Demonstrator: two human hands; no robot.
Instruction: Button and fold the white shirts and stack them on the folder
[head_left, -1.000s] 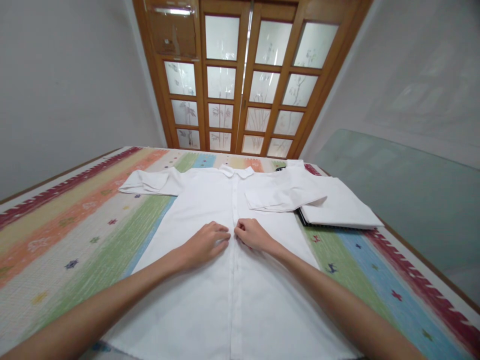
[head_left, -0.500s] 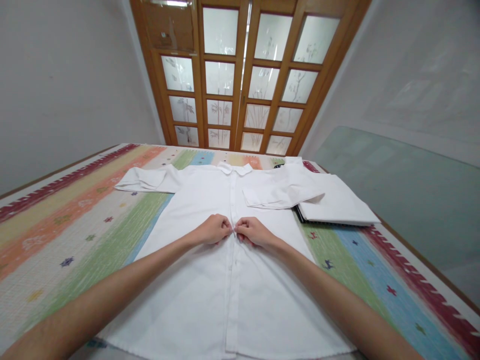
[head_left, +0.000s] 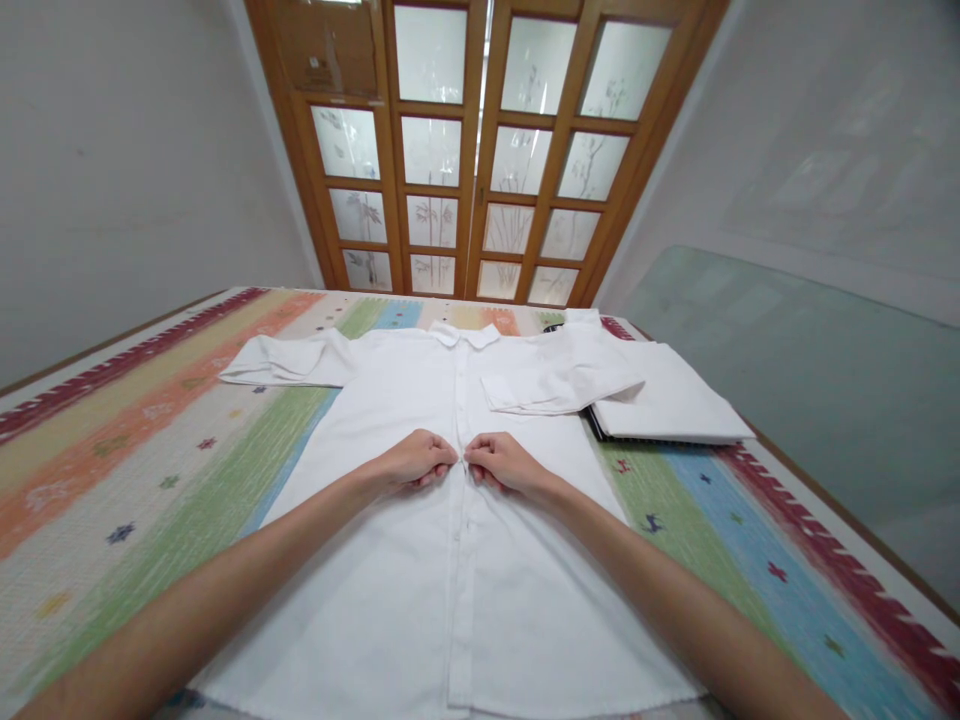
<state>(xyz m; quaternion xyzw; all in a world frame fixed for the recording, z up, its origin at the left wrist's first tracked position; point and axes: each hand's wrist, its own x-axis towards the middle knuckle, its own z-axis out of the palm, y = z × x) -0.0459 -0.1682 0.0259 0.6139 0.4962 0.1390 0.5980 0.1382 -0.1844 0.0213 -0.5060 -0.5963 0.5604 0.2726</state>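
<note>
A white button-up shirt (head_left: 390, 580) lies spread front side up, its collar at the far end. Its left-hand sleeve stretches out sideways; the right-hand one is folded in across the chest. At mid-placket my left hand (head_left: 422, 459) pinches the fabric edge with thumb and forefinger. Close beside it, my right hand (head_left: 504, 462) pinches the other edge of the same placket. The fingertips nearly meet, and a small bit of cloth rises between them. Whether a button sits in the fingers is too small to tell. Below the hands the placket runs down to the hem.
A striped, patterned cloth (head_left: 180, 500) covers the surface beneath. To the right rests a folded white cloth (head_left: 675, 395) on something black and flat, partly under the sleeve. A pale greenish panel (head_left: 795, 380) leans by the right wall. Wooden glass-paned doors (head_left: 480, 150) stand beyond.
The view has shifted slightly, so everything sits a little further left. Both hands keep their pinch at the placket, with the fingertips barely moved.
</note>
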